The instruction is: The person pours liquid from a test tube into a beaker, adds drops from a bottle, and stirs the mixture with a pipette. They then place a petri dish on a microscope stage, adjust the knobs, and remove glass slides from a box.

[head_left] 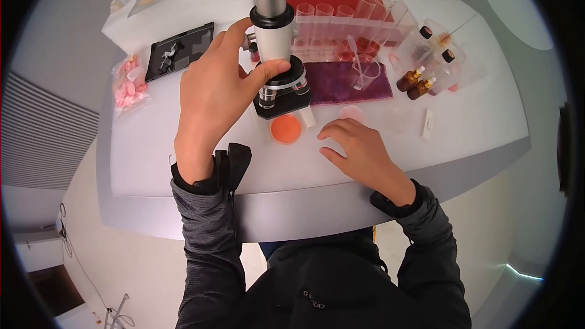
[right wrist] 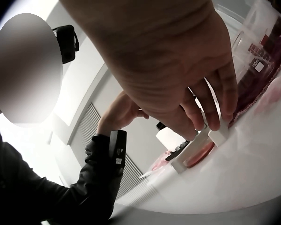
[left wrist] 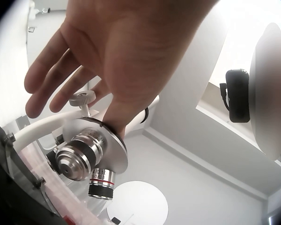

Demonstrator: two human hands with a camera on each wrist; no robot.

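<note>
A white microscope (head_left: 274,42) with a silver eyepiece tube and a black stage (head_left: 283,107) stands at the table's middle. My left hand (head_left: 210,88) holds its head from the left side, with the thumb across the front just above the nosepiece (left wrist: 117,152). The other fingers reach past the focus knob (left wrist: 82,98). Silver objectives (left wrist: 77,159) point down from the nosepiece. An orange-red round dish (head_left: 286,129) lies between the white feet of the microscope's base. My right hand (head_left: 362,149) hovers low to the right of that dish, fingers loosely bent and holding nothing.
Behind the microscope stands a rack of clear test tubes (head_left: 344,18). A purple glittery mat (head_left: 341,82) bears a beaker (head_left: 367,73) with a dropper inside. Brown dropper bottles (head_left: 420,88) are at right. A black tray (head_left: 194,42) and a pink-filled bag (head_left: 130,85) lie at left.
</note>
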